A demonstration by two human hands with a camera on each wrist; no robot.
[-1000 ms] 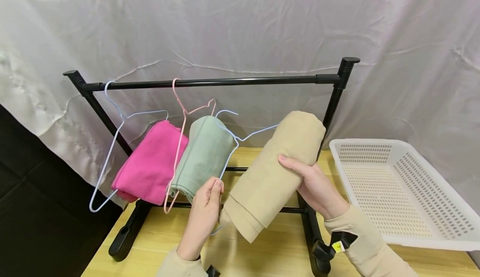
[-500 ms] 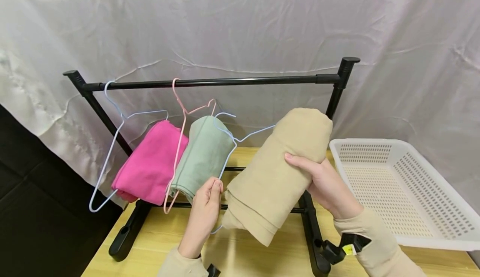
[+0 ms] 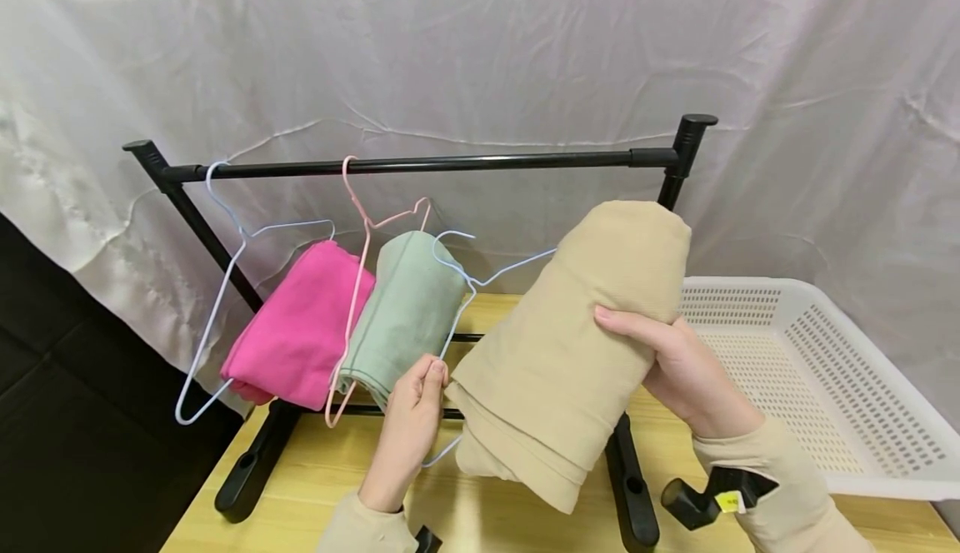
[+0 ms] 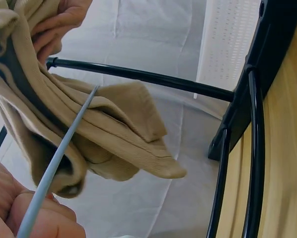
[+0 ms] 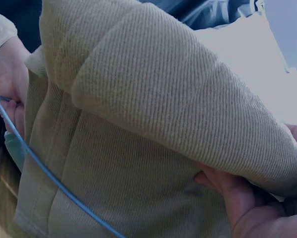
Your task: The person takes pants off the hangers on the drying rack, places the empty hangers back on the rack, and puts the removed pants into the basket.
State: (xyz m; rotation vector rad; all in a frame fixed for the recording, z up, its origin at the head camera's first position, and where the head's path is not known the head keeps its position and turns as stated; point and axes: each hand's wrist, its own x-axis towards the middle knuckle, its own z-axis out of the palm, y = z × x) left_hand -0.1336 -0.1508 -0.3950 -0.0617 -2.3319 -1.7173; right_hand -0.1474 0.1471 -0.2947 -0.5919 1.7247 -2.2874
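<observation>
My left hand pinches the lower left corner of a light blue clothes hanger, held in front of the rack with its hook off the rail. My right hand grips a folded beige ribbed garment, thumb on top and fingers underneath. In the head view the garment covers the hanger's right side, and part of the lower bar shows below it. In the left wrist view, the hanger wire crosses in front of the garment's layered folds. The right wrist view has the wire passing across the garment's lower layer.
A black rack stands on the wooden table. From its rail hang a blue hanger with pink cloth and a pink hanger with green cloth. A white plastic basket sits right; a pale curtain hangs behind.
My right hand has moved to the right with the beige garment, which now sits farther right and overlaps the basket's edge. The left hand and its hanger have barely moved.
</observation>
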